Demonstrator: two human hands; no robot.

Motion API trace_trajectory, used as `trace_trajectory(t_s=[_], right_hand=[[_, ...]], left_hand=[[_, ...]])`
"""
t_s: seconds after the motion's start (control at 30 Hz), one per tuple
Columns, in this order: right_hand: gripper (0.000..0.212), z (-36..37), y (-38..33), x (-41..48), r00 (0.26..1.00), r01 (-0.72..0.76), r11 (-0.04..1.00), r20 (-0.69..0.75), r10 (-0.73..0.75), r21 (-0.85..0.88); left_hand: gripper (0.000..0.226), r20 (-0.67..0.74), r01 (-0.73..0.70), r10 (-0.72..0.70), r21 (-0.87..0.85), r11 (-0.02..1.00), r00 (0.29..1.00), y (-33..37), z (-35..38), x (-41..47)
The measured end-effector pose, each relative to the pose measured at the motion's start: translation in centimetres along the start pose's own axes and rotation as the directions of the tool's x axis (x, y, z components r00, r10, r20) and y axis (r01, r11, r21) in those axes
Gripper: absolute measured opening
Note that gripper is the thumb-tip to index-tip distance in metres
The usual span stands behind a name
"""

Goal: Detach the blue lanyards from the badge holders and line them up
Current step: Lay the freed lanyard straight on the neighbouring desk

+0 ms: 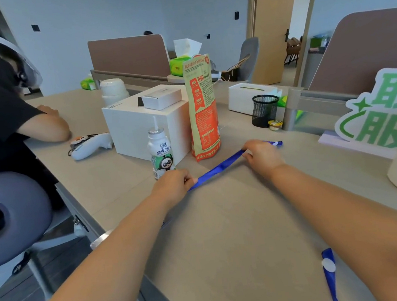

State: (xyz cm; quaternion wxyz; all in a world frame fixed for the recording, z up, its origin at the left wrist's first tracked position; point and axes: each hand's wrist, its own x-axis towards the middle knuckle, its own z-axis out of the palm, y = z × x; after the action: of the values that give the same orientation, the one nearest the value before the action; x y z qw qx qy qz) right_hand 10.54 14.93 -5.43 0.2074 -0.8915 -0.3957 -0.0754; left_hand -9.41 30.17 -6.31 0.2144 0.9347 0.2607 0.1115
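A blue lanyard [219, 168] lies stretched across the beige desk [225, 233] between my two hands. My left hand [173, 185] pinches its near-left end, fingers curled. My right hand [263, 154] grips the strap near its far end, and the tip with a pale clip sticks out past the hand toward the right. A second blue lanyard [330, 278] with a white round piece lies near the desk's front right, partly under my right forearm. No badge holder shows.
Behind the lanyard stand a small drink bottle [161, 151], an orange snack bag [202, 108] and a white box [140, 122]. A black mesh cup [264, 110] and a green sign [382, 111] sit to the right. Another person [5, 116] sits at left.
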Motion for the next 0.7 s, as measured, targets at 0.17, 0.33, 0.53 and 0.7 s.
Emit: trace_trajectory(t_s=[0.17, 0.33, 0.53, 0.7], right_hand=[[0.037, 1.0, 0.3, -0.4, 0.979, -0.020, 1.000, 0.204, 0.020, 0.001], [0.046, 1.1, -0.1, -0.1, 0.985, 0.031, 0.996, 0.171, -0.016, -0.088], [0.046, 1.3, -0.4, 0.6, 0.951, 0.088, 0.994, 0.302, -0.065, -0.064], [0.053, 1.4, -0.4, 1.7, 0.937, 0.080, 0.993, 0.345, -0.045, -0.088]], left_hand=[[0.020, -0.030, -0.023, 0.024, 0.012, 1.000, 0.999, -0.1, -0.1, 0.0], [0.019, -0.060, -0.139, 0.150, 0.156, 0.978, 0.987, 0.4, 0.0, 0.2], [0.031, 0.136, -0.343, 0.316, 0.292, 0.893, 0.939, 1.6, 0.1, 1.7], [0.027, 0.149, -0.384, 0.353, 0.369, 0.846, 0.923, 2.1, 0.1, 3.1]])
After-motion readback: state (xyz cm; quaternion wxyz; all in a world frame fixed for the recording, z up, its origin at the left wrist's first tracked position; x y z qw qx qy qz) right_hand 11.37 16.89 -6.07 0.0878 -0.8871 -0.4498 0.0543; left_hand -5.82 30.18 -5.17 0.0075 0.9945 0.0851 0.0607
